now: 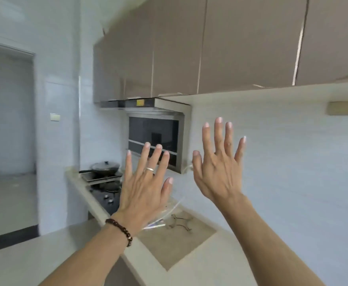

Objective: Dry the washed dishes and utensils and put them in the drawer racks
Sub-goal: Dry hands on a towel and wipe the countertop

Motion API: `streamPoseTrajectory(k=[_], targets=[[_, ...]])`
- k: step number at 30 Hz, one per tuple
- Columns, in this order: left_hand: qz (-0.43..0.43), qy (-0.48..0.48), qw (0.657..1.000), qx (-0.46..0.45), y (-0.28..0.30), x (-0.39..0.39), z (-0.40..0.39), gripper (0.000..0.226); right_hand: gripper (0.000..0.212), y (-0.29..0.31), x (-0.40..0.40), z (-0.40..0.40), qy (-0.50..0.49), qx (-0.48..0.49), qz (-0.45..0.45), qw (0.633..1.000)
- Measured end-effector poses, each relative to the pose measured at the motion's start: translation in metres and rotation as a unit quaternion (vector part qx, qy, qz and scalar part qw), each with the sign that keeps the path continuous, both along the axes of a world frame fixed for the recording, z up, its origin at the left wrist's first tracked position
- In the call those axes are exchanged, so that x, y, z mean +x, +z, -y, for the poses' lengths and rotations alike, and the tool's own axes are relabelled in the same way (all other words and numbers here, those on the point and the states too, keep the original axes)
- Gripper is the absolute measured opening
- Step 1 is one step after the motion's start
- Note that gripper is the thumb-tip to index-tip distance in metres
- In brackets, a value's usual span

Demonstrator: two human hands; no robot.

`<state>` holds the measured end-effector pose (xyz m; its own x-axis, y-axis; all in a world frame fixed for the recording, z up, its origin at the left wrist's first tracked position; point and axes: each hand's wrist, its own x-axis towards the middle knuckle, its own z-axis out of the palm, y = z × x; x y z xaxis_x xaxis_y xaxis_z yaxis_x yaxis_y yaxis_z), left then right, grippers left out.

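My left hand [146,182] is raised in front of me with fingers spread straight, holding nothing; it wears a ring and a bead bracelet on the wrist. My right hand [218,162] is raised beside it, a little higher, fingers also spread and empty. Both backs of the hands face me. No dishes, utensils or drawer racks show in this view.
A pale countertop [189,244] runs below the hands, with a metal wire stand [179,221] and some clear plastic on it. Further left sits a gas hob [105,195] with a lidded pan [106,167]. A range hood [154,139] and brown wall cabinets [210,48] hang above. A doorway opens at far left.
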<state>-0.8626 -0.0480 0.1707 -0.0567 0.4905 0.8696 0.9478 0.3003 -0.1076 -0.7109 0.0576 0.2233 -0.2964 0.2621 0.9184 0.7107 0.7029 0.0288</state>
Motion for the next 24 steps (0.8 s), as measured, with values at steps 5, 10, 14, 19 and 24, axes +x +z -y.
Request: streamPoseTrajectory(k=[5,10,14,19,24], targets=[[0.002,0.167,0.986,-0.012,0.000,-0.143,0.080,0.063,0.064,0.007,-0.191,0.038,0.141,0.020,-0.007,0.990],[-0.010,0.321,0.947,-0.017,-0.004,-0.264,0.150,0.061,0.066,0.005,-0.359,0.085,0.267,0.029,-0.005,0.963],[-0.009,0.413,0.911,0.004,0.007,-0.344,0.201,0.061,0.064,0.015,-0.474,0.126,0.378,0.024,-0.001,0.925],[-0.012,0.514,0.858,0.006,0.006,-0.434,0.268,0.063,0.062,0.022,-0.602,0.194,0.492,0.011,0.010,0.870],[-0.020,0.576,0.817,0.011,-0.006,-0.527,0.331,0.063,0.064,0.012,-0.719,0.268,0.550,0.014,0.031,0.834]])
